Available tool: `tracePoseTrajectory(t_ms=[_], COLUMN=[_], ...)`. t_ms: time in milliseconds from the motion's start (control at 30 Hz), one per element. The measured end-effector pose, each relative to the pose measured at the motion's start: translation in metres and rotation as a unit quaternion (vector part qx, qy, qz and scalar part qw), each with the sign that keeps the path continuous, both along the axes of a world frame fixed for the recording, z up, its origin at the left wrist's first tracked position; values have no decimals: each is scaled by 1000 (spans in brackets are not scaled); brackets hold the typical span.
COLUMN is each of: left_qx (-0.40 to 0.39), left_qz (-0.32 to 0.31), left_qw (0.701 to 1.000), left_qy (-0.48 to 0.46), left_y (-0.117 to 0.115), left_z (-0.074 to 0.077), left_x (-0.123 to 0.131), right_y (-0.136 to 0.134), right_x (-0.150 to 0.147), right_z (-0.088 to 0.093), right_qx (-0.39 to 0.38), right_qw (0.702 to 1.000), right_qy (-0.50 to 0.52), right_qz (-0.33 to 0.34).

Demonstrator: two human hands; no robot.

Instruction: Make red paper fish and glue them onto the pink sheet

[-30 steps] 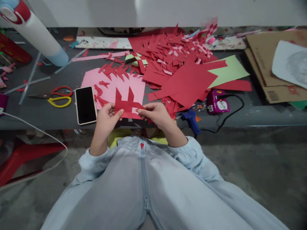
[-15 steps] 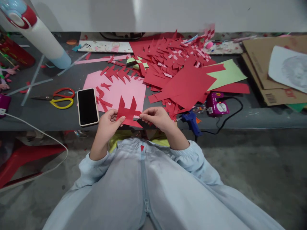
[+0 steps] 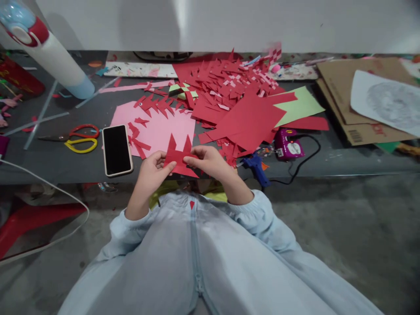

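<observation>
One red cutout (image 3: 177, 158) is pinched by the fingers of my left hand (image 3: 153, 169) and right hand (image 3: 210, 162), one at each side, at the near edge of the bench (image 3: 82, 168). Just beyond lies a pink sheet (image 3: 164, 124); a phone (image 3: 117, 150) is near my left, a glue gun (image 3: 258, 170) near my right.

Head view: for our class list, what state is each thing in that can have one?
Red cut paper: pinched by left hand and right hand
Phone: face up, screen dark
Scissors: lying flat, blade opening unclear
Bottle: standing, lidded
Glue gun: lying down
Purple box: cable plugged in
Jacket zip: mostly closed
</observation>
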State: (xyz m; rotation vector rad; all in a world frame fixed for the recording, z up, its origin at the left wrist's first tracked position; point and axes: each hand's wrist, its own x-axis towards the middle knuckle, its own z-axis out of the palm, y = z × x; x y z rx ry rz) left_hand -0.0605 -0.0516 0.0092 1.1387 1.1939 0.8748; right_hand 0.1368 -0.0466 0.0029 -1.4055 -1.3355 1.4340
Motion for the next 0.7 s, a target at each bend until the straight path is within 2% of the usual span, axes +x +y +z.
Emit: tracePoseTrajectory(t_ms=[100,267,533,700], left_qx=[1,4,9,0], left_qz=[-4,0,69,41], left_qw=[1000,1000,997,999], left_qy=[3,25,22,14], left_y=[-1,0,2,-1], left_z=[2,1,-3,-2], left_x=[4,-5,-20,-7], right_y=[0,0,-4,-6], right_x=[-5,6,32,12], right_z=[4,3,-9,-5], right_qx=[-3,-7,8,-27], right_qw=[1000,1000,993,996], right_qy=[1,6,-9,61], right_qz=[10,-29,-114,-64])
